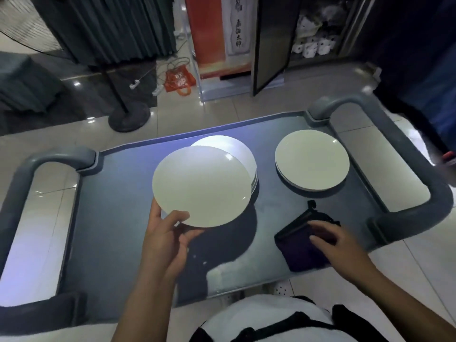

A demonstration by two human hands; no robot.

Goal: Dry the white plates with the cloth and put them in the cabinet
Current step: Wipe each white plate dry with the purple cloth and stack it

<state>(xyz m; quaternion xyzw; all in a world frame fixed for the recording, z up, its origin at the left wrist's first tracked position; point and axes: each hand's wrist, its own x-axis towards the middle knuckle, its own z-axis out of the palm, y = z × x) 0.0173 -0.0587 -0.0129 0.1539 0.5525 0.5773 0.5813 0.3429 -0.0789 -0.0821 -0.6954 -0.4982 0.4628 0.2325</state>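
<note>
Over the grey bench, a white plate held only at its near rim by the left hand, thumb on top, could tip or slip onto the stack just beyond it. A second stack lies beyond the right hand, whose relaxed fingers rest on the dark cloth, not yet gripping it.
</note>
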